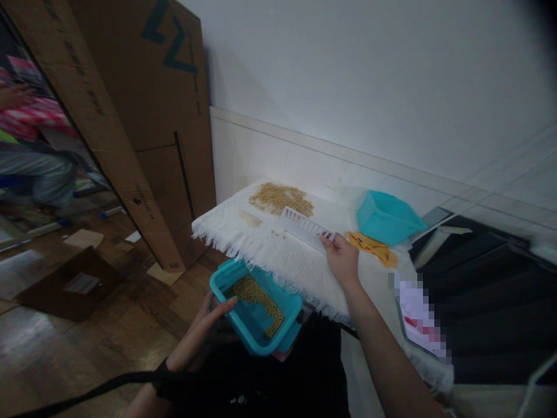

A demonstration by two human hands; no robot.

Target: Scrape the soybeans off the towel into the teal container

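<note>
My left hand [208,322] grips the near left rim of a blue plastic bin [256,342], thumb over the edge. The bin is tilted below the table's front edge, with yellowish beans [256,293] along its far side. In my right hand [343,261] is a white slotted plastic strip [298,229], held by its right end. Its far end lies at the near side of a spread pile of beans [281,197] on the white fringed tablecloth [300,264]. A few loose beans are scattered close to the strip.
A second blue bin [387,217] stands at the table's back right, with a yellow cloth [372,248] before it. A partly blurred screen device [420,325] lies at the right edge. A tall cardboard box [169,145] rises on the left; a person [39,133] sits beyond it.
</note>
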